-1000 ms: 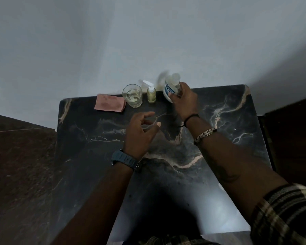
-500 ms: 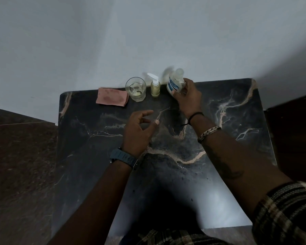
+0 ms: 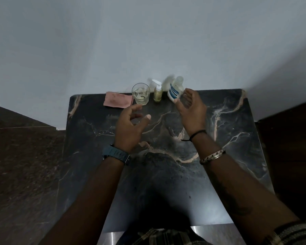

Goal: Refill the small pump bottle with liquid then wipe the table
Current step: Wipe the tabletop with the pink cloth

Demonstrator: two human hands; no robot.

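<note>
A small pump bottle [image 3: 157, 93] with yellowish liquid and a white pump stands at the table's far edge against the wall. Right of it stands a larger clear bottle [image 3: 174, 90] with a blue-and-white label. My right hand [image 3: 191, 112] hovers just in front of this bottle with fingers spread and nothing in its grasp; the thumb tip is close to the bottle's base. My left hand [image 3: 131, 126] floats over the table in front of a glass [image 3: 141, 94] holding a little pale liquid, fingers curled apart and empty. A pink cloth [image 3: 118, 102] lies flat left of the glass.
The dark marble table [image 3: 228, 138] is pushed against a pale wall [image 3: 148, 41]. Dark flooring [image 3: 25, 165] lies to the left and a dark wooden surface [image 3: 290, 147] to the right. A watch sits on my left wrist, bracelets on my right.
My right hand held the labelled bottle before; now the bottle stands on the table and the hand has come off it, fingers spread. My left hand stayed open and shifted slightly left.
</note>
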